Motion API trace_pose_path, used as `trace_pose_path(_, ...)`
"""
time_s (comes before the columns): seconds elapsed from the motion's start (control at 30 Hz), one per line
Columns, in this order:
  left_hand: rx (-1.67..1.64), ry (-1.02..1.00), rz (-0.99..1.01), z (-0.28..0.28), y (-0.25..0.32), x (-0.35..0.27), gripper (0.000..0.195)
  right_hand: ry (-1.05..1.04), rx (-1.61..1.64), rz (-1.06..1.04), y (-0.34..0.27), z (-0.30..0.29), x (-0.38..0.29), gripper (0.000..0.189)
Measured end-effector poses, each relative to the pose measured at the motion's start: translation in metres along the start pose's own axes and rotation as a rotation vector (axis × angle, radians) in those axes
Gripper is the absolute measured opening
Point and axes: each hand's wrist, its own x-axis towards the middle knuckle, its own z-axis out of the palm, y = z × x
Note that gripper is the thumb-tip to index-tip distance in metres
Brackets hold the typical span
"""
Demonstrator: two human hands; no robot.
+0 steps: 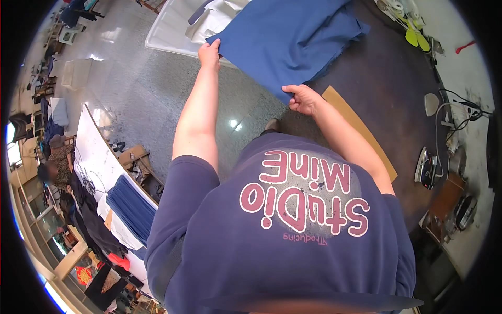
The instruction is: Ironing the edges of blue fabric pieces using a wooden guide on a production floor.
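Note:
A blue fabric piece (286, 39) is stretched between my two hands at the top of the head view. My left hand (210, 54) pinches its left corner, beside the rim of a white plastic bin (172, 45). My right hand (301, 99) grips the near corner between thumb and fingers. Part of the fabric lies over the dark table (376, 94), and part covers the bin, where pale material (213, 23) shows inside. The fabric's far end runs out of the picture. A tan board strip (357, 129) lies along the table's edge, partly under my right forearm.
A clothes iron (425, 168) with a cord stands on the dark table at the right. Yellow-green scissors-like handles (416, 37) are at the upper right. On the left, a white table (92, 137) bears stacked blue fabric (131, 208); another person (60, 161) is beyond it. A cardboard box (135, 157) sits below.

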Motion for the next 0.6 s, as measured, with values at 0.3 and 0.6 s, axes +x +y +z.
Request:
trace_pose_path(0.3, 0.096, -0.020, 0.025, -0.005, 0.007, 0.009, 0.016, -0.001, 0.004, 0.022, 0.002, -0.002, 0.008, 0.027)
trace_pose_path(0.6, 0.065, -0.096, -0.195, -0.002, 0.014, 0.023, 0.018, -0.040, -0.006, 0.010, -0.006, -0.009, 0.010, 0.017)
